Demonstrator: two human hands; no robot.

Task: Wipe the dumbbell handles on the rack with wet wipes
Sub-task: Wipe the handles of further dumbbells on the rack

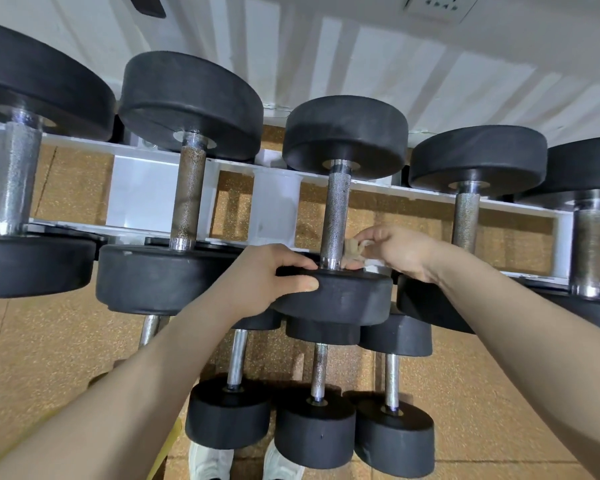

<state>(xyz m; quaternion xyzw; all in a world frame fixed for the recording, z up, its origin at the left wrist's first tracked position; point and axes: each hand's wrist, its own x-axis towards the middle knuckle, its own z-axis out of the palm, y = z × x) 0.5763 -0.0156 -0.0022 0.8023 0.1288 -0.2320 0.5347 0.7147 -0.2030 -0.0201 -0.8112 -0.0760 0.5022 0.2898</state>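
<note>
Left hand (271,271) gripping the near head of the middle dumbbell (336,296), right hand (395,251) pinching a crumpled wipe (355,245) against its handle (336,213), smaller dumbbells (316,393) below it

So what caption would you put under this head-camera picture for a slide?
Left hand steadies a racked dumbbell's near weight while right hand presses a crumpled wipe against its handle.
</note>
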